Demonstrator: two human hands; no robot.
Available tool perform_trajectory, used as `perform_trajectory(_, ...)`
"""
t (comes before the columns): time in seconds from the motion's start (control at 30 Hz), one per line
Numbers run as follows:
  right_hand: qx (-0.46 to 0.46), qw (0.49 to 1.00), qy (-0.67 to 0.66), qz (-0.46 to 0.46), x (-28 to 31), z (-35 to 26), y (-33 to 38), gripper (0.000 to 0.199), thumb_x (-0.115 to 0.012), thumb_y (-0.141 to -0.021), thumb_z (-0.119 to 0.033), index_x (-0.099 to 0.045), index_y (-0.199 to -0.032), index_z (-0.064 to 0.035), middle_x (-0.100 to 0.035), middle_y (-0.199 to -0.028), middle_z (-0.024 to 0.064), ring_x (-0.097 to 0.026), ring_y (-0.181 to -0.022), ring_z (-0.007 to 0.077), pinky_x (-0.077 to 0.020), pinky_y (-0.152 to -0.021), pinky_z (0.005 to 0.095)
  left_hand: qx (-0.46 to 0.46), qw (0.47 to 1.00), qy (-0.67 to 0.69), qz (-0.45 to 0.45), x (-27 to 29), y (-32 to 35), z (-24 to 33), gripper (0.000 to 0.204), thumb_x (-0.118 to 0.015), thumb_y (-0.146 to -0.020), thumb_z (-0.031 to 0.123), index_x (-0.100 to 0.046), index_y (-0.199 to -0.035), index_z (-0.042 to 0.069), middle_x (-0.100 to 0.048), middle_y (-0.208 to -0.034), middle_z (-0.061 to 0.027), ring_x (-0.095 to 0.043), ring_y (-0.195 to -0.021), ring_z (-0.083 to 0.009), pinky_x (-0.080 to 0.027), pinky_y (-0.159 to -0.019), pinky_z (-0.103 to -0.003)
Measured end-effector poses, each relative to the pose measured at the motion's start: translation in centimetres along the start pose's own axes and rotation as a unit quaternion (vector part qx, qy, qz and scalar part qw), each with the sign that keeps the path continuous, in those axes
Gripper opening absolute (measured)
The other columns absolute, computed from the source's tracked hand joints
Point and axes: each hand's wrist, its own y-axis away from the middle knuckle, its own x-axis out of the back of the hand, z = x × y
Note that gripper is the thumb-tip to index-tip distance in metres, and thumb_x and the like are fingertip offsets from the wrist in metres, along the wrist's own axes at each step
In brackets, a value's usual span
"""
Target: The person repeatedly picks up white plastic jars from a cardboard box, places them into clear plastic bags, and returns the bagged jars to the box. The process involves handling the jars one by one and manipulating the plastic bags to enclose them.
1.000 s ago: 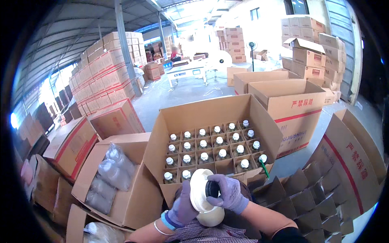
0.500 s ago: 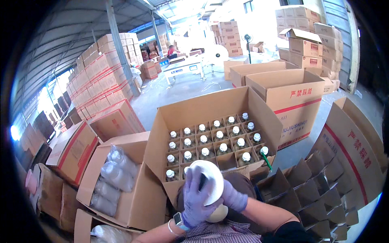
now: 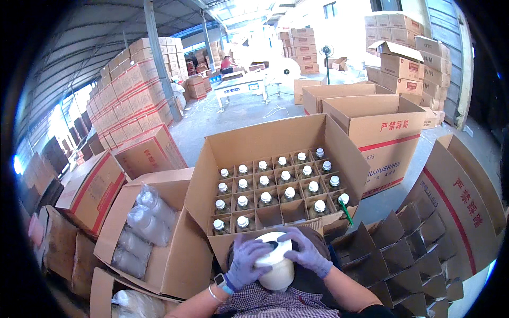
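Observation:
In front of my body, above my lap, is a white rounded container [image 3: 279,276] with a round white top [image 3: 275,249] that has a dark opening in its middle. My left hand [image 3: 249,261], in a purple glove, curls its fingers over the left side of the top. On the other side my right hand [image 3: 306,252], gloved alike, grips the top's right edge. Just beyond stands an open cardboard box [image 3: 265,139] with divider cells and many white-capped bottles [image 3: 265,199]. A thin green strip [image 3: 346,213] hangs by the bottle at its near right corner.
To the left, an open carton [image 3: 175,265] holds bagged white items [image 3: 151,220]. Cardboard dividers [image 3: 405,254] fill the near right, beside a leaning carton [image 3: 450,201]. Tall open cartons [image 3: 379,143] stand behind. Farther off are a white table [image 3: 241,85], a person [image 3: 227,64] and stacked boxes [image 3: 132,85].
The white top was tilted up, its face turned sideways; now it lies nearly level on the container. My right hand has come up onto its edge, and my left has shifted left and lower.

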Motion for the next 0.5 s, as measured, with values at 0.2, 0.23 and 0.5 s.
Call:
perform_trajectory(0.2,-0.111,0.988,-0.096,0.056,-1.0,5.2,-4.7,0.033,-0.071,-0.092,-0.025,-0.068,-0.117,-0.0046,-0.065,-0.123,0.0095,-0.06,-0.115,0.0178,-0.0456,-0.102,0.0324,0.173,0.926,0.331,0.06,-3.1,-2.2,-8.2,0.034,-0.066,-0.094,0.031,-0.072,-0.113,0.003,-0.069,-0.112,-0.0103,-0.061,-0.11,-0.0234,-0.045,-0.1,-0.037)
perform_trajectory(0.23,-0.127,0.984,-0.105,0.063,-0.9,5.6,-5.1,0.031,-0.07,-0.093,-0.025,-0.069,-0.116,-0.0041,-0.067,-0.119,0.0077,-0.061,-0.111,0.0153,-0.0472,-0.099,0.0313,0.192,0.909,0.364,0.07,-3.4,-2.5,-9.0,0.035,-0.065,-0.095,0.03,-0.072,-0.113,0.002,-0.069,-0.112,-0.01,-0.061,-0.109,-0.0219,-0.045,-0.1,-0.037)
perform_trajectory(0.5,-0.099,0.993,-0.051,0.036,-0.5,4.3,-5.2,0.023,-0.067,-0.095,-0.021,-0.071,-0.108,-0.0017,-0.07,-0.105,0.0052,-0.063,-0.102,0.0143,-0.0496,-0.092,0.0315,0.189,0.904,0.381,0.053,-2.0,-2.6,-8.8,0.04,-0.064,-0.096,0.034,-0.075,-0.111,-0.001,-0.069,-0.108,-0.0101,-0.062,-0.105,-0.0211,-0.046,-0.096,-0.035)
